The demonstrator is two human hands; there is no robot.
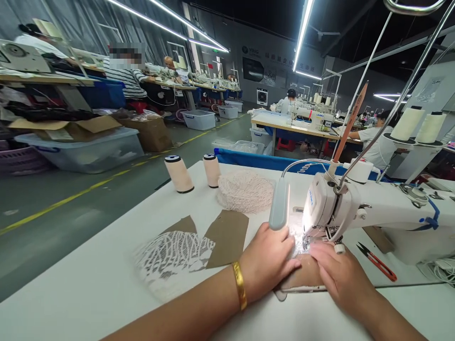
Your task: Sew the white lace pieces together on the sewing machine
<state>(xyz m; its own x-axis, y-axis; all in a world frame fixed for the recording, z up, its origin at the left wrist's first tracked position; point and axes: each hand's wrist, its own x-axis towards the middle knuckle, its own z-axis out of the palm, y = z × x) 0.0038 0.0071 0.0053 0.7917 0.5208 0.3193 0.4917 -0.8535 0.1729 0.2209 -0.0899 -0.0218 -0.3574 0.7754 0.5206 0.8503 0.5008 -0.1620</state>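
My left hand (272, 258), with a gold bracelet at the wrist, presses white lace (295, 237) and a brown piece (304, 273) flat beside the needle of the white sewing machine (369, 203). Across the needle, my right hand (339, 272) rests its fingers on the same brown piece, close to the presser foot. Both hands lie flat, fingers mostly stretched. A grey lamp (279, 203) lights the needle area. Left of my hands, patterned lace (170, 258) overlaps brown card pieces (227, 237). Behind them sits a pile of pale lace (245, 189).
Two thread cones (179, 174) stand on the white table (92, 270) at its back left. Red-handled snips (377, 261) lie right of my right hand. A blue cloth (249, 159) hangs along the far edge. People work at other machines beyond the aisle.
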